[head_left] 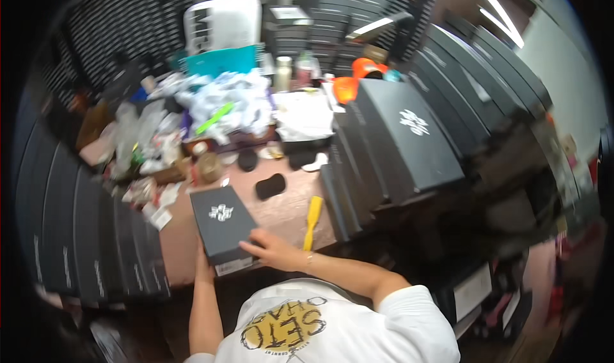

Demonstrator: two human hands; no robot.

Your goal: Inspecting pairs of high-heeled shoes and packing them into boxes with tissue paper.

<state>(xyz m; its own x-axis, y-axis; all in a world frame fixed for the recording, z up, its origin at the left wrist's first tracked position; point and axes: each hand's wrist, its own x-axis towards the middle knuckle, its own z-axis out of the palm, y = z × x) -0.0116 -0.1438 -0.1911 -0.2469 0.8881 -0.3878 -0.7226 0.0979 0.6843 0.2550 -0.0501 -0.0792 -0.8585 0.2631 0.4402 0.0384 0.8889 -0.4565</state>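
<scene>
A black shoebox (220,235) with a white emblem on its lid lies tilted at the near edge of the pink tabletop, its lid on. My left hand (203,261) grips it along the left side, and most of those fingers are hidden behind the box. On the opposite side, my right hand (275,249) closes on the near right edge, fingers resting on the lid. A white label shows on the near end. Beyond the box lies a black hourglass-shaped pad (270,186). To the right of it is a yellow tool with a flat blade (313,222).
Stacked black boxes (83,222) rise at the left, and more boxes (409,139) stand at the right. Crumpled white paper (230,101) heaps up at the back, near a cream bottle (283,74). A tape roll (209,167) and plastic wrappers (147,133) clutter the left.
</scene>
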